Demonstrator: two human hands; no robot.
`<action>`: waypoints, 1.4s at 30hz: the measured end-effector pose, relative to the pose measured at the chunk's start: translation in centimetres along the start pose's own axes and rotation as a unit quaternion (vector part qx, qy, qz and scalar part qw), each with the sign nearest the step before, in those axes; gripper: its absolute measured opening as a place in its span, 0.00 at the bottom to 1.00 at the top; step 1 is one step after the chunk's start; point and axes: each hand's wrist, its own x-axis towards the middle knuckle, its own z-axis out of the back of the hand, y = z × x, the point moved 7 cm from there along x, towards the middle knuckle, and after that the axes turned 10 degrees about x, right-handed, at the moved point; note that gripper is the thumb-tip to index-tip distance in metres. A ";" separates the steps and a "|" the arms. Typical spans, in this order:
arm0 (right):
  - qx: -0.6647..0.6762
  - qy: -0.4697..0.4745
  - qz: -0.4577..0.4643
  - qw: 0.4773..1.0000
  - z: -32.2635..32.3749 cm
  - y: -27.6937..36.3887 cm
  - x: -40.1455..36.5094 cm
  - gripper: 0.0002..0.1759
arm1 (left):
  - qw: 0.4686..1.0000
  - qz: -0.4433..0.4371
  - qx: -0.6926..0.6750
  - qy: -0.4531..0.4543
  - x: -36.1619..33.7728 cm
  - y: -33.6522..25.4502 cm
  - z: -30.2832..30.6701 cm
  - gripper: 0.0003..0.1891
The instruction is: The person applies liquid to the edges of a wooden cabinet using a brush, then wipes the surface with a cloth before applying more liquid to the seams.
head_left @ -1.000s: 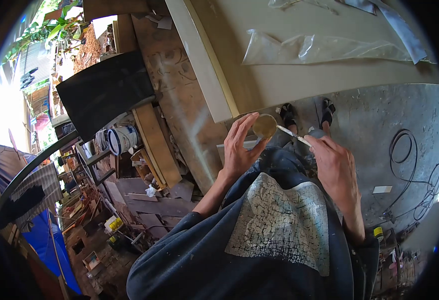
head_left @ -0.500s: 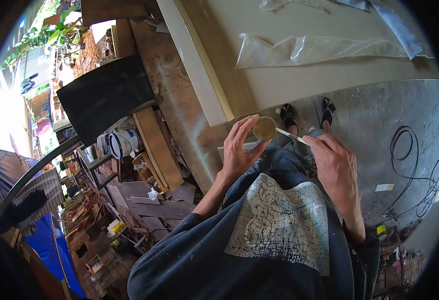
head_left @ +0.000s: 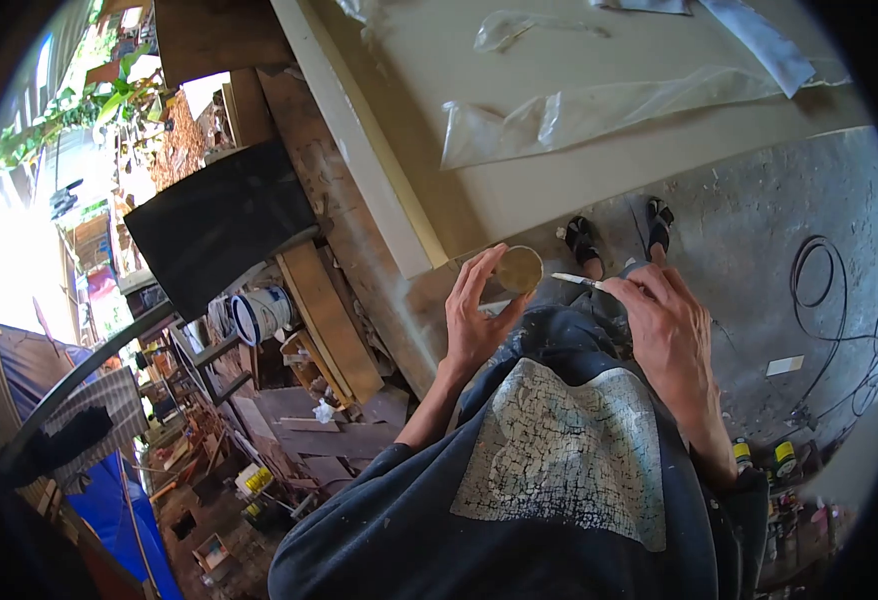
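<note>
My left hand (head_left: 479, 310) is wrapped round a small round cup (head_left: 519, 270), its open top facing up, with something brownish-yellow inside. My right hand (head_left: 667, 335) pinches a thin brush (head_left: 579, 280) whose pale tip points left at the cup. A small gap separates the brush tip from the cup's rim. Both hands are in front of my dark shirt, close to the near corner of a large cream panel (head_left: 549, 195).
Clear plastic film (head_left: 579, 122) lies on the cream panel. A white bucket (head_left: 262, 315) and wooden boards (head_left: 329, 325) are at left, below a black sheet (head_left: 221, 222). Coiled cable (head_left: 837, 300) and a small pale rectangle (head_left: 785, 366) lie on the floor at right.
The brush tip has moved away from the cup's rim and the brush lies flatter. The view has shifted, so the panel appears further left.
</note>
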 end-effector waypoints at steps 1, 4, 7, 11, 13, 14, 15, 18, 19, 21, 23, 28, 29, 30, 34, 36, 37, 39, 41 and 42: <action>0.035 -0.005 -0.008 0.999 0.0 -0.2 0.0 0.16 | 1.000 0.006 -0.005 -0.001 0.0 0.1 0.1 0.37; 0.176 -0.017 -0.052 0.983 -0.6 -1.0 0.0 0.13 | 1.000 0.023 -0.018 -0.001 -0.2 0.6 0.2 0.37; 0.337 -0.030 -0.089 0.937 -2.9 -2.0 -0.3 0.12 | 0.999 0.038 -0.017 0.003 -0.4 1.4 0.4 0.37; 0.488 -0.028 -0.161 0.857 -6.5 -2.8 -1.0 0.11 | 0.998 0.059 -0.008 0.009 -1.0 2.5 0.7 0.36; 0.514 -0.008 -0.187 0.837 -6.9 -2.7 -1.1 0.11 | 0.997 0.078 -0.020 0.012 -1.3 3.2 0.8 0.36; 0.526 0.003 -0.199 0.827 -7.1 -2.5 -1.1 0.11 | 0.996 0.088 -0.028 0.013 -1.4 3.6 0.8 0.36; 0.531 0.008 -0.199 0.823 -7.3 -2.4 -1.0 0.12 | 0.994 0.100 -0.036 0.015 -1.6 4.0 0.8 0.36; 0.543 0.021 -0.202 0.815 -7.6 -2.0 -0.8 0.12 | 0.992 0.120 -0.032 0.014 -2.0 4.6 0.9 0.35; 0.545 0.024 -0.203 0.813 -7.4 -1.7 -0.6 0.12 | 0.992 0.119 -0.038 0.014 -2.1 4.9 0.8 0.35; 0.548 0.025 -0.196 0.813 -7.2 -1.3 -0.4 0.13 | 0.992 0.118 -0.050 0.011 -2.2 5.3 0.6 0.35; 0.548 0.019 -0.182 0.816 -6.9 -0.9 -0.2 0.13 | 0.991 0.120 -0.055 0.013 -2.3 5.3 0.6 0.35; 0.549 0.027 -0.173 0.818 -7.0 -0.5 0.0 0.13 | 0.990 0.124 -0.070 0.014 -2.3 5.1 0.6 0.34; 0.547 0.034 -0.175 0.818 -7.1 -0.5 0.1 0.13 | 0.989 0.127 -0.069 0.015 -2.3 5.1 0.6 0.34; 0.548 0.036 -0.173 0.818 -7.1 -0.4 0.1 0.13 | 0.989 0.129 -0.069 0.016 -2.3 5.1 0.6 0.34; 0.551 0.029 -0.160 0.819 -7.3 -0.4 0.1 0.13 | 0.989 0.124 -0.078 0.017 -2.2 4.9 0.6 0.34; 0.550 0.022 -0.155 0.821 -7.3 -0.4 0.1 0.13 | 0.989 0.123 -0.076 0.019 -2.2 4.9 0.6 0.34; 0.548 0.019 -0.153 0.822 -7.3 -0.4 0.2 0.13 | 0.990 0.122 -0.075 0.019 -2.2 4.9 0.6 0.34; 0.546 0.018 -0.152 0.824 -7.3 -0.3 0.2 0.12 | 0.990 0.120 -0.073 0.019 -2.2 4.9 0.6 0.34; 0.546 0.020 -0.150 0.824 -7.4 -0.2 0.2 0.12 | 0.990 0.120 -0.068 0.020 -2.2 4.8 0.6 0.34; 0.546 0.018 -0.145 0.825 -7.4 -0.1 0.2 0.12 | 0.990 0.119 -0.065 0.021 -2.2 4.8 0.6 0.34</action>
